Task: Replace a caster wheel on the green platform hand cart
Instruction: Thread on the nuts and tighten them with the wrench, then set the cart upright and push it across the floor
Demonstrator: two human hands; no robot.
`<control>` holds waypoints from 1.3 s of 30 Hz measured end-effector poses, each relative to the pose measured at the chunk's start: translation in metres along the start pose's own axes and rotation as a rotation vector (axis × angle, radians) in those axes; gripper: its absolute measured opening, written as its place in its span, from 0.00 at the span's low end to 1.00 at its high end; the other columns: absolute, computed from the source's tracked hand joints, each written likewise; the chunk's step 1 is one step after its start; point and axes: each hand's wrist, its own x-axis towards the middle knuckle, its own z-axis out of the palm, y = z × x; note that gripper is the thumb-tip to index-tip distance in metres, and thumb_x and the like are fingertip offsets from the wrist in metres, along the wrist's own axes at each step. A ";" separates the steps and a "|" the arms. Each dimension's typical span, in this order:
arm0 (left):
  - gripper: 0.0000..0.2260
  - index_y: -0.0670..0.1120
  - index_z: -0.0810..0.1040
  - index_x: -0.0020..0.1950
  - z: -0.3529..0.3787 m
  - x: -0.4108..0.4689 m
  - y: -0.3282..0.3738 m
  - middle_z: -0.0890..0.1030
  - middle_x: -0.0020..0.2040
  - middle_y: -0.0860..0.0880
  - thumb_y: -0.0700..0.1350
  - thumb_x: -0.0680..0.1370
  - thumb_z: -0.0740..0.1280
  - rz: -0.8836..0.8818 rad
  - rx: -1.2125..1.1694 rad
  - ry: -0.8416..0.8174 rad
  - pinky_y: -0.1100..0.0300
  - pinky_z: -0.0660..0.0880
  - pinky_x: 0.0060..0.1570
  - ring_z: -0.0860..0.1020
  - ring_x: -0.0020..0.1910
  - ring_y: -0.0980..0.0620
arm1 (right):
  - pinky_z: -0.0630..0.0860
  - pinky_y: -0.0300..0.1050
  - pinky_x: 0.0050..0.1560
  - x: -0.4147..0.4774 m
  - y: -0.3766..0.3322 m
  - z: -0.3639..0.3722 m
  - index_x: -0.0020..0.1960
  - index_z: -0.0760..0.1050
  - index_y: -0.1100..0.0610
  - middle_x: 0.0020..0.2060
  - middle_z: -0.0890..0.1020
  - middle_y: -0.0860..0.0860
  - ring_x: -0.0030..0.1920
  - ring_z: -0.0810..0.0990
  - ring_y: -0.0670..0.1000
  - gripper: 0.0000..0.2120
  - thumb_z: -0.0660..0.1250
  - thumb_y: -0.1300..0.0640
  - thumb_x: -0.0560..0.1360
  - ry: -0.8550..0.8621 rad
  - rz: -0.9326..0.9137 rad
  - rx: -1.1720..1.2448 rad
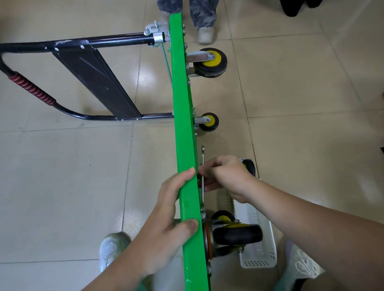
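Observation:
The green platform cart (182, 106) stands on its side edge on the tiled floor, underside facing right. Its black folding handle (32, 83) lies out to the left. Two black-and-yellow casters, the upper caster (212, 62) and the middle caster (210, 122), stick out on the right. A third near caster (237, 234) is close to me. My left hand (167, 222) grips the platform's top edge. My right hand (226, 176) holds a thin metal wrench (202, 164) against the underside, near another wheel (249, 166) partly hidden behind it.
A white perforated plastic basket (258, 241) lies on the floor right of the cart. My shoes (112, 248) stand on either side of the platform. Another person's legs and white shoe (205, 35) are at the cart's far end. Dark objects sit at the right edge.

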 end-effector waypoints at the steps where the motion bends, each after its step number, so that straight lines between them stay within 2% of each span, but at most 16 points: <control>1: 0.36 0.76 0.60 0.71 0.001 0.001 0.000 0.63 0.76 0.60 0.46 0.71 0.66 -0.008 -0.006 -0.001 0.73 0.72 0.56 0.67 0.72 0.64 | 0.83 0.48 0.37 0.001 -0.003 -0.006 0.47 0.79 0.64 0.39 0.84 0.60 0.38 0.83 0.62 0.06 0.73 0.61 0.75 0.013 -0.035 0.026; 6: 0.36 0.74 0.60 0.72 0.000 -0.001 -0.003 0.67 0.75 0.52 0.46 0.71 0.66 -0.034 -0.031 0.016 0.60 0.76 0.59 0.73 0.69 0.50 | 0.80 0.40 0.31 -0.001 -0.022 -0.048 0.42 0.77 0.62 0.37 0.81 0.58 0.33 0.80 0.55 0.06 0.71 0.62 0.76 0.176 -0.206 0.109; 9: 0.35 0.73 0.62 0.73 0.003 -0.001 -0.002 0.67 0.75 0.53 0.51 0.68 0.66 -0.010 -0.028 0.054 0.51 0.72 0.67 0.72 0.70 0.49 | 0.83 0.47 0.39 -0.010 -0.010 -0.065 0.45 0.80 0.60 0.36 0.85 0.54 0.35 0.85 0.55 0.05 0.73 0.59 0.76 0.312 -0.238 -0.077; 11: 0.35 0.73 0.63 0.73 0.006 -0.001 -0.002 0.66 0.77 0.54 0.51 0.68 0.65 0.005 -0.028 0.079 0.50 0.71 0.69 0.71 0.71 0.49 | 0.84 0.51 0.43 -0.016 0.017 -0.074 0.44 0.81 0.59 0.38 0.86 0.56 0.37 0.86 0.56 0.04 0.73 0.59 0.76 0.421 -0.194 -0.175; 14: 0.35 0.72 0.62 0.75 0.011 -0.004 -0.004 0.63 0.79 0.60 0.45 0.73 0.62 0.020 0.014 0.105 0.61 0.67 0.71 0.66 0.75 0.58 | 0.83 0.58 0.43 -0.021 0.076 -0.089 0.40 0.81 0.59 0.35 0.85 0.58 0.37 0.86 0.58 0.07 0.72 0.58 0.75 0.500 -0.098 -0.431; 17: 0.34 0.67 0.59 0.78 0.015 -0.011 -0.004 0.60 0.80 0.63 0.42 0.75 0.60 0.029 0.030 0.105 0.75 0.64 0.65 0.63 0.75 0.68 | 0.81 0.49 0.41 -0.031 0.132 -0.095 0.40 0.81 0.61 0.35 0.84 0.57 0.37 0.84 0.57 0.10 0.69 0.57 0.77 0.477 0.035 -0.667; 19: 0.34 0.65 0.58 0.79 0.016 -0.014 -0.002 0.60 0.79 0.65 0.42 0.76 0.59 0.035 0.015 0.105 0.76 0.64 0.63 0.64 0.73 0.70 | 0.79 0.45 0.38 -0.037 0.165 -0.095 0.40 0.82 0.61 0.36 0.84 0.56 0.37 0.83 0.56 0.11 0.68 0.56 0.77 0.477 0.111 -0.699; 23: 0.34 0.65 0.58 0.78 0.023 -0.014 0.009 0.66 0.70 0.78 0.42 0.75 0.58 0.026 0.023 0.109 0.74 0.70 0.57 0.72 0.62 0.74 | 0.83 0.49 0.43 -0.038 0.217 -0.100 0.44 0.81 0.62 0.37 0.85 0.56 0.37 0.85 0.56 0.09 0.70 0.55 0.77 0.504 0.244 -0.604; 26: 0.33 0.68 0.59 0.77 0.027 -0.015 0.015 0.70 0.63 0.80 0.43 0.75 0.57 0.011 0.046 0.130 0.63 0.76 0.59 0.77 0.58 0.67 | 0.74 0.42 0.32 -0.032 0.236 -0.100 0.48 0.80 0.62 0.39 0.82 0.53 0.38 0.80 0.54 0.11 0.69 0.53 0.78 0.469 0.290 -0.715; 28: 0.34 0.72 0.60 0.75 0.029 -0.018 0.015 0.72 0.64 0.78 0.43 0.75 0.57 0.003 0.048 0.159 0.46 0.75 0.66 0.78 0.63 0.51 | 0.68 0.41 0.35 -0.024 0.246 -0.096 0.50 0.79 0.62 0.42 0.80 0.54 0.40 0.76 0.53 0.12 0.66 0.52 0.79 0.431 0.282 -0.796; 29: 0.34 0.73 0.61 0.75 0.029 -0.019 0.013 0.72 0.64 0.77 0.43 0.75 0.57 0.003 0.051 0.173 0.42 0.74 0.66 0.77 0.64 0.46 | 0.68 0.40 0.39 -0.020 0.252 -0.094 0.50 0.78 0.61 0.44 0.81 0.54 0.42 0.76 0.53 0.12 0.66 0.52 0.80 0.411 0.290 -0.819; 30: 0.34 0.73 0.60 0.75 0.030 -0.022 0.010 0.73 0.63 0.77 0.43 0.75 0.57 -0.001 0.060 0.183 0.44 0.75 0.66 0.78 0.63 0.48 | 0.68 0.40 0.41 -0.016 0.258 -0.093 0.49 0.78 0.61 0.45 0.81 0.54 0.43 0.78 0.53 0.11 0.65 0.52 0.80 0.379 0.305 -0.854; 32: 0.33 0.70 0.59 0.76 0.030 -0.027 0.006 0.72 0.61 0.80 0.42 0.75 0.57 -0.010 0.089 0.190 0.62 0.76 0.60 0.78 0.56 0.65 | 0.70 0.37 0.41 -0.008 0.271 -0.090 0.51 0.79 0.60 0.47 0.82 0.53 0.48 0.81 0.52 0.12 0.63 0.52 0.81 0.321 0.326 -0.923; 35: 0.32 0.66 0.58 0.76 0.030 -0.028 0.006 0.69 0.61 0.84 0.41 0.76 0.57 0.014 0.113 0.214 0.77 0.72 0.51 0.75 0.55 0.76 | 0.65 0.33 0.29 0.003 0.279 -0.090 0.54 0.79 0.62 0.42 0.78 0.51 0.46 0.81 0.52 0.11 0.62 0.56 0.80 0.281 0.378 -0.908; 36: 0.31 0.66 0.57 0.76 0.029 -0.025 0.005 0.68 0.61 0.85 0.42 0.77 0.57 0.017 0.127 0.214 0.79 0.70 0.52 0.73 0.57 0.77 | 0.68 0.33 0.32 0.006 0.274 -0.091 0.57 0.78 0.63 0.44 0.78 0.52 0.47 0.80 0.53 0.12 0.62 0.57 0.80 0.269 0.392 -0.889; 39: 0.32 0.69 0.55 0.76 0.029 -0.020 0.003 0.63 0.65 0.84 0.44 0.78 0.58 -0.018 0.162 0.223 0.79 0.67 0.58 0.69 0.66 0.76 | 0.75 0.41 0.53 0.011 0.264 -0.092 0.65 0.73 0.63 0.58 0.80 0.56 0.52 0.78 0.52 0.15 0.60 0.57 0.82 0.208 0.429 -0.943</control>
